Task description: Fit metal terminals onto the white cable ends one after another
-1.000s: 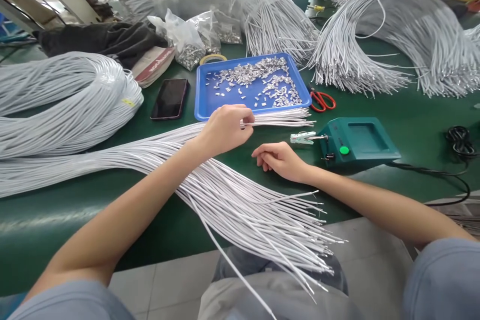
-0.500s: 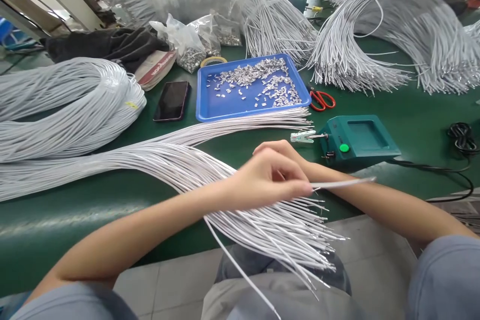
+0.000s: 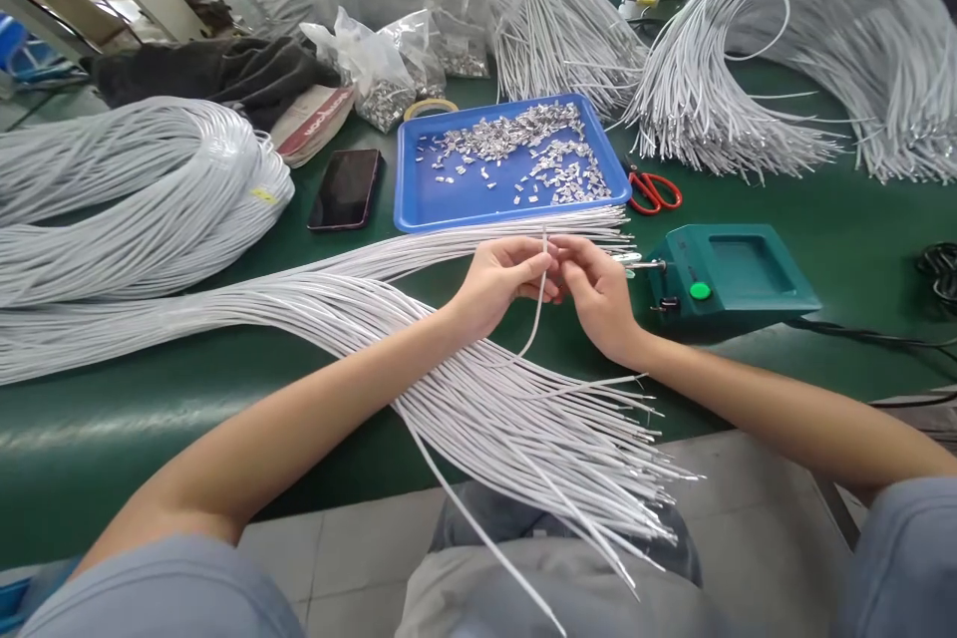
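My left hand [image 3: 494, 287] pinches a single white cable [image 3: 536, 319] close to its end, between thumb and fingers. The cable's tip points upward and its length curves down to the bundle below. Close against it, my right hand [image 3: 604, 304] has its fingertips pressed together beside the tip; anything in them is too small to make out. Beneath my left forearm fans a bundle of white cables [image 3: 478, 409], their stripped ends towards the right. Another row of cables [image 3: 419, 251] lies behind my hands, along the tray. A green device [image 3: 737, 269] with a green button stands right of my right hand.
A blue tray [image 3: 449, 201] holds many small metal terminals [image 3: 515, 135]. Red-handled scissors [image 3: 655, 191] lie beside it, a phone [image 3: 345, 189] to its left. Coiled cables [image 3: 135, 189] fill the left side. Bagged terminals [image 3: 385, 90] and more cable bundles [image 3: 695, 110] lie behind.
My left hand has moved back and turned the cable from pointing right to upright. My right hand has come out from behind it, and the fingertips of both hands now meet at the cable end.
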{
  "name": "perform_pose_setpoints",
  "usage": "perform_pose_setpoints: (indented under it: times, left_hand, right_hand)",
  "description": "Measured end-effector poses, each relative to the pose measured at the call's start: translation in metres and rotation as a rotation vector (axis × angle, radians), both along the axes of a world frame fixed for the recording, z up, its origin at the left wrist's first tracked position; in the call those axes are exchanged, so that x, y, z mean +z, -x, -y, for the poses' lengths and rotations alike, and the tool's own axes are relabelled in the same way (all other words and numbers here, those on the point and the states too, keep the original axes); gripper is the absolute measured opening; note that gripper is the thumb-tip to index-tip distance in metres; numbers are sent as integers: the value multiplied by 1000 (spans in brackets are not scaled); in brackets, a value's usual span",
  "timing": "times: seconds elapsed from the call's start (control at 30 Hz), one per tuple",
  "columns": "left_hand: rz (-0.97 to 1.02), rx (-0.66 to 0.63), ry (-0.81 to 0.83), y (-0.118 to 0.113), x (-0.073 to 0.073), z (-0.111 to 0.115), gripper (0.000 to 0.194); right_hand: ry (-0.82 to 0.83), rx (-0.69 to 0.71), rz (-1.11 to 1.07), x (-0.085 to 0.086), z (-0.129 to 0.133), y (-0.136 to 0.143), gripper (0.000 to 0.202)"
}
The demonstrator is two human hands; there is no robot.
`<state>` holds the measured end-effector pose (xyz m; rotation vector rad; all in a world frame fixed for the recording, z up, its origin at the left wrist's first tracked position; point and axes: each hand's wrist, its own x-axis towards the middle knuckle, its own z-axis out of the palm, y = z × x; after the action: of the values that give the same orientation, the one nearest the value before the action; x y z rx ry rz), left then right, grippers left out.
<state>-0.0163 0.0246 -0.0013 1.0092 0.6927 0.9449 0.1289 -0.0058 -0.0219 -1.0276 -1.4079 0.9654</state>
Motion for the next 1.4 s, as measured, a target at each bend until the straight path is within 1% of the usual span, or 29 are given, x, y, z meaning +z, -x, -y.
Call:
perform_pose_setpoints:
  times: [0.07,0.17,0.27,0.37,0.53,0.6,0.83,0.97,1.07,1.17,1.27,1.4]
  left_hand:
    - [-5,20,-5,1,-3,0,31]
    - [-14,-1,-3,1,-3,2,27]
    - [-1,-45,-8,1,-2,3,22]
    - [-10,-93,-12,1,-2,4,22]
    - [-35,-97,-43,2,-3,5,21]
    - [-42,-98,-50,1,-4,6,21]
    - [-30,-82,-64,-1,-4,7,23]
    - [0,-90,-80,-1,-4,7,20]
    - [22,-97,-88,-1,-5,7,19]
    - [18,-92,-81,-1,-4,8,20]
    - [4,-80,-82,-1,-4,8,20]
    - [-49,-42,-111,-2,-4,8,22]
  right_hand:
    - [-26,-36,-36,-1,3,1,25]
    - [-140,-87,-28,-2,0,-3,26]
    - [-249,-83,19,-3,-8,-9,23]
    - [-293,-67,67,-3,-12,-13,19]
    - [-283,33,39,-1,-9,-13,23]
    - [-289,50,17,0,-7,-13,23]
    - [-273,9,-1,2,-6,-12,16]
    - [-261,-33,-25,3,-4,-11,16]
    - [-258,-68,-26,4,-3,-10,11]
    - [-271,-65,-42,7,-3,-9,8]
    - [-280,-64,-69,10,-3,-10,10]
    - [-197,-10,-138,13,-6,-13,5]
